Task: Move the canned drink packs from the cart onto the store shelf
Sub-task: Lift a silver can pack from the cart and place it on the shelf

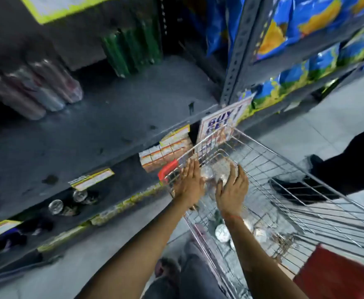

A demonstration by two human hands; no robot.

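Note:
A shrink-wrapped pack of silver-topped cans [219, 171] sits at the far end of the wire cart [284, 169]. My left hand [189, 182] presses flat against the pack's left side and my right hand [232, 188] cups its right side, so both hold it between them. More can packs [223, 233] lie lower in the cart, near my right forearm. The dark grey store shelf [103, 126] stretches to the left, with a pack of tall cans [36, 87] at its back left and a green pack [131, 50] at the back. The frame is blurred.
Lower shelf levels hold cans [68, 201] behind yellow price tags. A "BUY 1 GET" sign [222, 124] hangs at the shelf corner by the cart. Blue snack bags [295, 29] fill the rack to the right. Another person's dark leg [349, 165] stands beyond the cart.

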